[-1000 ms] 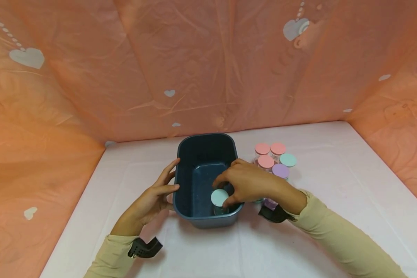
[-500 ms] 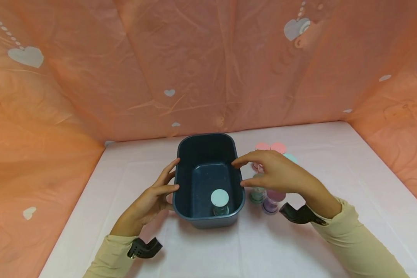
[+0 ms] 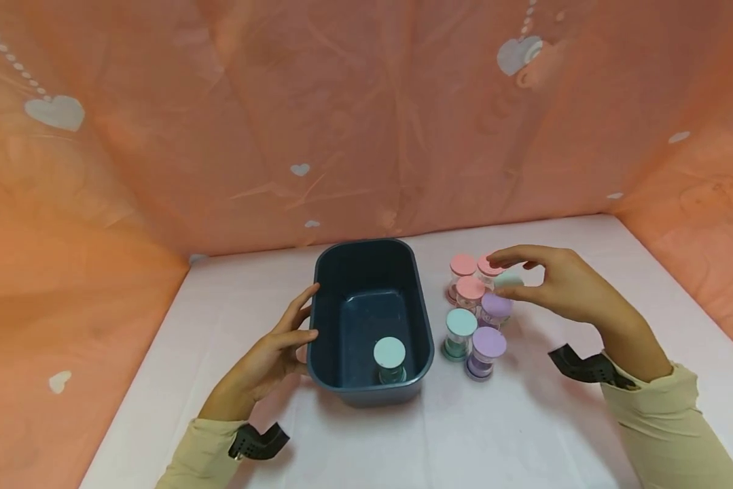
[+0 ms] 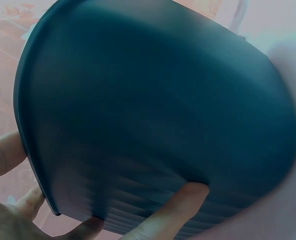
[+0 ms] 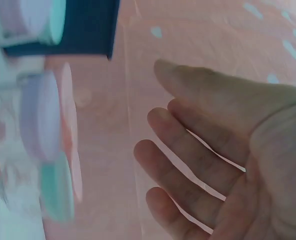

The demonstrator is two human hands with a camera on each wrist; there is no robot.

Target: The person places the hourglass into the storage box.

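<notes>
1. Head view, landmark: one dark blue bin (image 3: 378, 399); its left side is touched by the left hand (image 3: 271, 356), fingers extended and wrapped round nothing.
2. Head view, inside the bin: one mint-lidded jar (image 3: 390, 356), stood upright towards the near right corner.
3. Head view, right of the bin: three pink-lidded jars (image 3: 469, 288), two purple-lidded jars (image 3: 487, 343), one near mint jar (image 3: 460, 326), one far mint jar (image 3: 509, 279) partly hidden.
4. Head view, farther right of the bin: the right hand (image 3: 558, 282), thumb and fingers parted, nothing held, poised by the rear jars.
5. Left wrist view: fingertips (image 4: 195, 192) are rested on the bin's outer wall.
6. Right wrist view: fingers are loosely bent, unclosed; lids are seen apart from them.
7. Handling, as judged: one jar is best pinched squarely below its lid, neighbours undisturbed, the bin lightly steadied.
</notes>
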